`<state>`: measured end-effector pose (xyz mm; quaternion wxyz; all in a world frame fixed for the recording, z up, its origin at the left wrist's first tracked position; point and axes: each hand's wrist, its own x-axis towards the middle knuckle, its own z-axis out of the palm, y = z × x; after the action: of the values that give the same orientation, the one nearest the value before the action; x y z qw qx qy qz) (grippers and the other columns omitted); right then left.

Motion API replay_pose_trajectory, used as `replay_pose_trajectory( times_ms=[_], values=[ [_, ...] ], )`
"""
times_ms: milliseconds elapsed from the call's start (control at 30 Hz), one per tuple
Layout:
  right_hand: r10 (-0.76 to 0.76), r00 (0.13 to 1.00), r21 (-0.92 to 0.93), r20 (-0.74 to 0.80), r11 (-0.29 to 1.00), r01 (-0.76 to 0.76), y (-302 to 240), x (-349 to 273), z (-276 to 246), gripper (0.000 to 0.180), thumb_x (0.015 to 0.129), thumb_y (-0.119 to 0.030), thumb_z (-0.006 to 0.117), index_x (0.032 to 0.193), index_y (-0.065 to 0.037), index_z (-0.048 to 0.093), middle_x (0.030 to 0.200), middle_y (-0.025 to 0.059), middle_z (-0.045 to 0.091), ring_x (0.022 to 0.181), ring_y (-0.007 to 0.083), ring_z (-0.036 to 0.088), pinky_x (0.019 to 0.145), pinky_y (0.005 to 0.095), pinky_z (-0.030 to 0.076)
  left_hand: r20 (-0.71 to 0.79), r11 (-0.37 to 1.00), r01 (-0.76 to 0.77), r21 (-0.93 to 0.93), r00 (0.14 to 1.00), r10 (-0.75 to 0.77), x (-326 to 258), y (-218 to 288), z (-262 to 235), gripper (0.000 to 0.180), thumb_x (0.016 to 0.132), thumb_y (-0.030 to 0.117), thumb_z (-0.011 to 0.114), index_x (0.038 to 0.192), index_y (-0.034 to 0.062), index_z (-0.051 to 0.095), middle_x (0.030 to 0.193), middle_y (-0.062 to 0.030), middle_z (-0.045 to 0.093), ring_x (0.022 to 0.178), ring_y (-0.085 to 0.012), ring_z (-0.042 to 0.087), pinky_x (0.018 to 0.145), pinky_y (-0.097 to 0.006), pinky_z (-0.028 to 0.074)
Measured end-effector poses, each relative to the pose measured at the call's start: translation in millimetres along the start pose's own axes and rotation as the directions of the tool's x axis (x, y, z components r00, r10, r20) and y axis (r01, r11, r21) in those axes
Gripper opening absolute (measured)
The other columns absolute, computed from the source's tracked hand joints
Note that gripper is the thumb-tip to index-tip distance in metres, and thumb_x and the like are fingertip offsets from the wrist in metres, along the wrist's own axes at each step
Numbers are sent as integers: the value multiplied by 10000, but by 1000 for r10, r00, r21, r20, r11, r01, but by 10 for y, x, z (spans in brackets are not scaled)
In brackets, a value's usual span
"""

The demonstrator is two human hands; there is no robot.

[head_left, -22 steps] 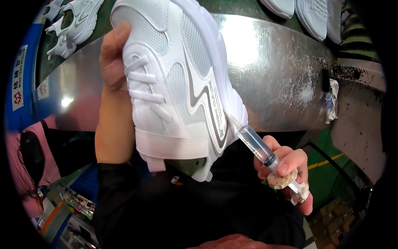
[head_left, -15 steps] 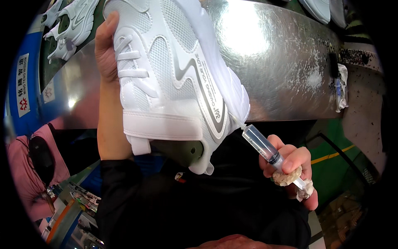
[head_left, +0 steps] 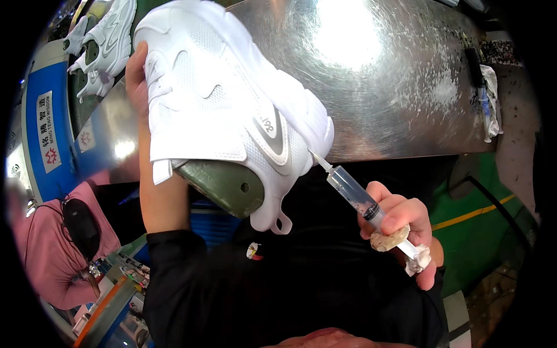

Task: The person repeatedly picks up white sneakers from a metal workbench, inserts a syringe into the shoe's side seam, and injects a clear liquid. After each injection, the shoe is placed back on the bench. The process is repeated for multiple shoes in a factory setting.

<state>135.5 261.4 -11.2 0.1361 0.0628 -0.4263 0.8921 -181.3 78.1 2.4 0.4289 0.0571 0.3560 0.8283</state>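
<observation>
A white sneaker is held up in the middle, its toe toward the far left and its heel toward me. My left hand grips it by the lace side; most of the fingers are hidden behind the shoe. A dark green shoe last fills its opening. My right hand is closed round a clear syringe. Wads of whitish material wrap the syringe's finger flange and plunger end. The needle tip meets the seam between upper and sole near the heel.
Behind the shoe lies a shiny metal table with white residue. A black-handled brush-like tool and a crumpled white wrap lie at its right end. More white sneakers stand far left. A person in pink is at the left.
The sneaker has shifted left and tilted, showing more of the green last and sole edge. The syringe has moved slightly left with my right hand, its tip still at the heel seam.
</observation>
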Motion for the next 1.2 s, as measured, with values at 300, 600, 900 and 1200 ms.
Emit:
replay_pose_trajectory(
  times_ms=[300, 600, 900, 1200],
  values=[
    [7, 997, -126, 81, 992, 4, 35, 97, -33, 876, 587, -662, 741, 1143, -6, 576, 954, 50, 654, 716, 152, 418, 671, 270, 300, -396, 957, 59, 285, 916, 61, -529, 200, -243, 555, 853, 378, 496, 1276, 19, 490, 1230, -153, 563, 1123, -315, 545, 979, -444, 424],
    [-45, 985, -351, 164, 931, 101, 151, 281, -19, 840, 588, -597, 773, 1146, -10, 552, 954, 46, 633, 749, 166, 485, 693, 294, 325, -306, 925, 29, 380, 947, 96, -1295, 265, -505, 458, 933, 171, 444, 1333, -38, 365, 1302, -192, 480, 1174, -294, 507, 998, -425, 423],
    [-50, 985, -447, 167, 887, 121, 203, 303, 50, 870, 549, -630, 782, 1128, -24, 545, 902, 30, 599, 716, 152, 438, 685, 283, 301, -391, 956, 171, 239, 918, -67, -1948, -147, -294, 511, 889, 137, 466, 1365, -11, 357, 1361, -196, 442, 1241, -328, 454, 1067, -466, 345],
    [-45, 992, -436, 119, 895, 93, 166, 279, 79, 853, 544, -566, 808, 1145, -16, 555, 1014, 55, 615, 761, 189, 502, 681, 311, 327, -413, 970, 243, 5, 884, -219, -2132, -557, -54, 825, 711, 124, 698, 1393, -28, 258, 1380, -202, 402, 1259, -327, 433, 1081, -448, 317]
  ],
)
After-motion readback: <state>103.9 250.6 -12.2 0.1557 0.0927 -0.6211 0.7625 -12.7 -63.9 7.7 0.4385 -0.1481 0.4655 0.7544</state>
